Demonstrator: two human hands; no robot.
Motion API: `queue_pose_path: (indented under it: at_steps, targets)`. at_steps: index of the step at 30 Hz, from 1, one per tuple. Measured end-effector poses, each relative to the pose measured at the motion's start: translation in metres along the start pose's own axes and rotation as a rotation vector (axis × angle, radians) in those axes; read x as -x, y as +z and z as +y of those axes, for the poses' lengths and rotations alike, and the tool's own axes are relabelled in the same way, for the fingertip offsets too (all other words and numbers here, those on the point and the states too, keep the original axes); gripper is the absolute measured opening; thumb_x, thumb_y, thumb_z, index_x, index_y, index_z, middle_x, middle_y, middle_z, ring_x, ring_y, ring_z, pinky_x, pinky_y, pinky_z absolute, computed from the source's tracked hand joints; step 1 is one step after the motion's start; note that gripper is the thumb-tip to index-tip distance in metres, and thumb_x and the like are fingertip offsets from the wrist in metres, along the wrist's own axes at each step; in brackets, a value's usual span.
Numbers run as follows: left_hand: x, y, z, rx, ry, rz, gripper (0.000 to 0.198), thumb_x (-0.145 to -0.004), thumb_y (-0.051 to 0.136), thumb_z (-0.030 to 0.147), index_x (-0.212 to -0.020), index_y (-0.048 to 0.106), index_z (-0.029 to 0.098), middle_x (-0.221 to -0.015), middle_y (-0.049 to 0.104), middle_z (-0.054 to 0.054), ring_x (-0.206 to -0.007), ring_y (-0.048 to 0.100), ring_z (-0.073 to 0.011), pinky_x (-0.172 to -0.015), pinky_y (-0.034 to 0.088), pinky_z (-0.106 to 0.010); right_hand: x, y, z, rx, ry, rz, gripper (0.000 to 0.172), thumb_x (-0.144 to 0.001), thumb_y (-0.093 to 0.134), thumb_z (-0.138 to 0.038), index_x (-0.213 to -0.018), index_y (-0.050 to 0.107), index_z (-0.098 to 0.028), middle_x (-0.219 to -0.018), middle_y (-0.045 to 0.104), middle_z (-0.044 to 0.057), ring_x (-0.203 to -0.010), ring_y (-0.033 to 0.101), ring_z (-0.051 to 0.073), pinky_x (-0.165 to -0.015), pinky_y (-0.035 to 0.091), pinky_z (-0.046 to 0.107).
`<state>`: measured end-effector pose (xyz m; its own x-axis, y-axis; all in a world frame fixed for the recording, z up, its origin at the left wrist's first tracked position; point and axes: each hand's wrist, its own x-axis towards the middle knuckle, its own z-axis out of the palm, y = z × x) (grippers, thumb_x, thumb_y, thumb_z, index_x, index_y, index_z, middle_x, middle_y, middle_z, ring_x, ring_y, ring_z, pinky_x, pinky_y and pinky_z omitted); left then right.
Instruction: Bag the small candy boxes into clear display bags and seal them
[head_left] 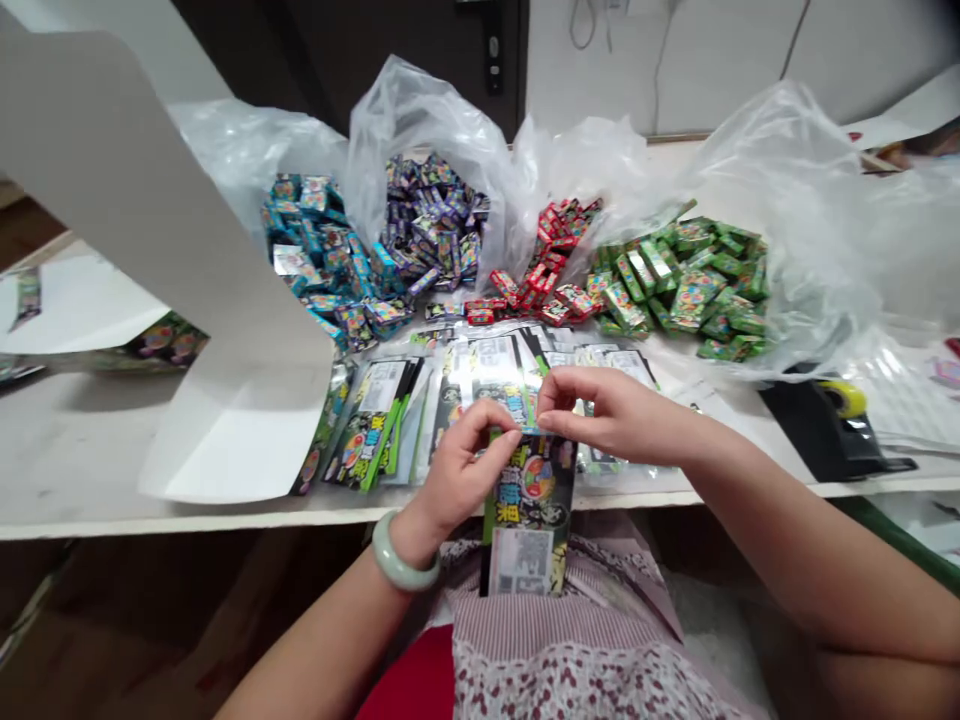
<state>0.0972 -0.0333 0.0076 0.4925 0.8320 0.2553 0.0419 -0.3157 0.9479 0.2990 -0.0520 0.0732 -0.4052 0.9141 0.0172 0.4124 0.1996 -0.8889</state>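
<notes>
A long white tabletop (75,450) runs across the view, and everything on it lies beyond or to either side of the grip. Far beyond the grip, clear plastic bags (427,120) spill four heaps of small printed boxes, sorted by colour. From left to right, these are a teal heap (322,260), a purple heap (431,225), a red heap (544,265) and a green heap (682,285). A large folded white card sheet (172,270) stands up well to the left of the grip, and a black tape dispenser (829,425) with a yellow-tinted roll sits to the right.

Just beyond the grip, a spread of flat printed packets (375,425) overlaps in a loose row, with black, green and silver showing. Nearest of all, one more printed packet (529,510) hangs from the grip, its top edge level with the fingertips. Its lower part drops past the tabletop's front edge, over the person's striped and floral lap (570,640).

The step in hand shows as a two-handed hold at that top edge. The left hand (457,470), with a pale jade bangle (405,552) at its wrist, pinches the edge between thumb and forefinger. The right hand (607,415) pinches the same edge just beside it, so the two grips nearly meet at the middle. Both are pressed closed on the packet, and the fingers hide the exact edge detail.
</notes>
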Motion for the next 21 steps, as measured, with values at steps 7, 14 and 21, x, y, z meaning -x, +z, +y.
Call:
queue_pose_path:
  at_steps: [7,14,21]
  targets:
    - [0.004,-0.004,-0.003,0.072,-0.014,0.025,0.012,-0.09,0.055,0.03,-0.083,0.056,0.021,-0.078,0.056,-0.001,-0.073,0.052,-0.0153,-0.067,0.043,-0.03,-0.012,0.011,0.016,-0.047,0.084,0.014,0.01,-0.084,0.058,-0.028,-0.077,0.055,-0.021,-0.065,0.057,-0.002,-0.059,0.051,0.012,-0.052,0.041,0.023]
    - [0.003,-0.002,-0.008,0.03,-0.005,0.044,0.017,-0.083,0.069,0.033,-0.083,0.058,0.02,-0.079,0.058,-0.001,-0.075,0.054,-0.0155,-0.069,0.042,-0.031,-0.012,0.016,0.016,-0.061,0.116,0.043,0.012,-0.082,0.061,-0.03,-0.076,0.056,-0.021,-0.064,0.058,-0.002,-0.056,0.054,0.012,-0.05,0.042,0.024]
    - [0.003,0.005,-0.013,0.015,0.019,0.085,0.017,-0.082,0.071,0.028,-0.083,0.056,0.02,-0.08,0.057,-0.001,-0.079,0.054,-0.0159,-0.073,0.044,-0.032,-0.009,0.023,0.018,0.0,0.138,0.087,0.011,-0.083,0.059,-0.027,-0.074,0.056,-0.022,-0.064,0.061,-0.001,-0.053,0.054,0.013,-0.046,0.039,0.024]
